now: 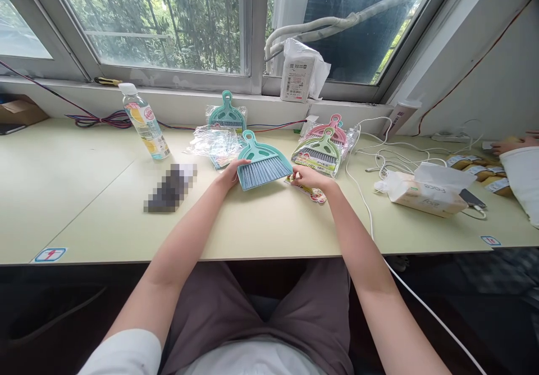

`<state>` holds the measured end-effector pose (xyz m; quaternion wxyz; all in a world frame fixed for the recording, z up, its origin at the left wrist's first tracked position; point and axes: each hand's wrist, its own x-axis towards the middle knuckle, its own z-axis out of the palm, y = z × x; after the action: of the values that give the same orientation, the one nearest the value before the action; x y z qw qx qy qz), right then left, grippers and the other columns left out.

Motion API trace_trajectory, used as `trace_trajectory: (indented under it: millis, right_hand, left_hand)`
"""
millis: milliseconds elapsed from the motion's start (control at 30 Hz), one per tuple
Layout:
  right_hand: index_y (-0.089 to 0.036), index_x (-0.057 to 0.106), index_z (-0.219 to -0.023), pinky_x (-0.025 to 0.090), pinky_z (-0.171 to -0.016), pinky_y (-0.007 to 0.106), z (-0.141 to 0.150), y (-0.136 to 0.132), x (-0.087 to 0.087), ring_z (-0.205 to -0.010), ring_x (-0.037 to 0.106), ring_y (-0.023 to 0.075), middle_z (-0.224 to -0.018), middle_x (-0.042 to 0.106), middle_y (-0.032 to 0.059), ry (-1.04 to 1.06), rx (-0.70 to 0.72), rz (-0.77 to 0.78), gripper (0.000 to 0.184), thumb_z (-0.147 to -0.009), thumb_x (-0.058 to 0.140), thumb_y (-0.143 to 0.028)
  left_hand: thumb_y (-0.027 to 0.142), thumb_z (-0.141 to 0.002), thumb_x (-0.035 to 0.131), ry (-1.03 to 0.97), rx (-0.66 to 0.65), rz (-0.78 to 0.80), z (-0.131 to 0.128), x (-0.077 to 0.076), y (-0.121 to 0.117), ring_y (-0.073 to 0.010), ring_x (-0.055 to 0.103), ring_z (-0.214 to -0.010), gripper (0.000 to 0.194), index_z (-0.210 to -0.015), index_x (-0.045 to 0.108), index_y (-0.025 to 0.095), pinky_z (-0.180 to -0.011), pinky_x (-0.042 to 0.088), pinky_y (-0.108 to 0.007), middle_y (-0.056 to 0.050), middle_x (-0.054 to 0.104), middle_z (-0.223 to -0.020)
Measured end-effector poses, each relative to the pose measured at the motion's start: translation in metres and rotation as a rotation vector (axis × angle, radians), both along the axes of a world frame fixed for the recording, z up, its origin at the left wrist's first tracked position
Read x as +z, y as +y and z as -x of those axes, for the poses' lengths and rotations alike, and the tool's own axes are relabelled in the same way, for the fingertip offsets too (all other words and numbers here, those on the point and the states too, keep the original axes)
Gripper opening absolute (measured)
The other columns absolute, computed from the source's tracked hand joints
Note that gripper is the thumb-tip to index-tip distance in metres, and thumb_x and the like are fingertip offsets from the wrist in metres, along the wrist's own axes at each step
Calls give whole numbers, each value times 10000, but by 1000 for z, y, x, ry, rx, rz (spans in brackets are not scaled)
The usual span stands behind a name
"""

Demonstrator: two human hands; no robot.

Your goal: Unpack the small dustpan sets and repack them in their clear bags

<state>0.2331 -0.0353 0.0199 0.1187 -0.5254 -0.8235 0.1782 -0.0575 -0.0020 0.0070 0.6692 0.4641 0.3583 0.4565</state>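
A teal mini brush-and-dustpan set (261,163) lies on the pale green table (269,229) in front of me. My left hand (231,174) grips the left corner of its grey bristles. At the set's right corner, my right hand (306,178) pinches a printed paper label (312,192) that lies flat on the table. A stack of bagged sets, green (318,154) in front and pink (327,129) behind, sits just right of the teal one. Another bagged teal set (227,116) leans at the back, with empty clear bags (211,141) before it.
A drink bottle (145,123) stands at left, a blurred dark object (172,187) near it. White cables (389,159) and a tissue pack (423,192) lie at right. Another person's hand and white sleeve (521,164) reach in at far right. A white parcel (300,72) rests on the windowsill.
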Motion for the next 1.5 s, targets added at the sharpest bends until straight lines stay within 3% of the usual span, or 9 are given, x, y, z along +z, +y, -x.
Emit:
trace_trajectory:
  millis: [133,200,300,433,667,1000,1133,1300,1500]
  right_hand:
    - [-194,640,-1025,423,-898,333,2,-1,1,-1065,512,237,-1170,578,94,-7,56,-81,260,-771,621,-245]
    - [-195,608,-1097,432,-880,320,3,-1,2,-997,539,210,-1214,557,94,12,70,-76,327,-771,612,-222]
    - [-185,603,-1023,447,-794,287,4,-1,2,-835,560,167,-1095,596,73,15,55,-20,257,-768,612,-219]
    - [-194,582,-931,441,-739,264,6,-1,1,-804,560,161,-917,616,30,38,23,23,161,-774,601,-223]
    - [-171,623,-889,406,-913,354,11,-2,2,-1059,507,257,-1069,578,98,-8,7,-128,187,-738,662,-273]
    - [-186,602,-862,430,-750,262,16,-8,5,-793,565,161,-895,635,25,78,-46,-44,123,-741,623,-176]
    - [-178,627,-837,433,-780,285,14,-4,2,-850,556,186,-917,615,52,18,-5,-87,82,-762,628,-213]
    - [-176,648,-916,412,-918,352,12,1,-4,-1082,494,256,-1078,583,99,-12,-31,-146,165,-775,640,-261]
    - [-165,607,-911,452,-840,305,15,-1,-3,-899,568,185,-1016,600,71,61,-13,-97,152,-759,614,-165]
  left_hand:
    - [282,-629,710,35,28,69,-2,4,-3,-191,642,-738,353,-952,614,175,-726,516,-322,-34,664,-837]
    - [281,-628,708,38,28,63,-2,6,-4,-187,637,-727,341,-937,613,175,-717,511,-316,-30,663,-828]
    - [281,-627,702,42,15,34,-3,8,-6,-193,637,-732,347,-946,611,177,-720,506,-313,-23,659,-796]
    - [290,-637,696,59,-18,-1,-3,6,-6,-212,642,-771,381,-993,607,186,-747,502,-326,-20,654,-776]
    - [315,-647,684,92,-31,-38,-3,6,-7,-240,649,-860,414,-1036,603,198,-812,514,-365,-32,665,-848]
    - [308,-650,680,78,-29,-46,-5,8,-9,-259,646,-941,436,-1063,589,201,-915,495,-412,-42,670,-906]
    - [304,-640,689,74,-25,-41,-4,7,-8,-249,648,-918,426,-1043,596,200,-922,492,-405,-33,670,-881]
    - [310,-637,683,76,-13,-36,-4,5,-5,-255,653,-919,433,-1046,598,194,-920,496,-409,-39,677,-889]
    - [321,-642,685,58,58,38,-2,1,1,-245,661,-869,362,-966,610,178,-874,516,-396,-62,675,-869]
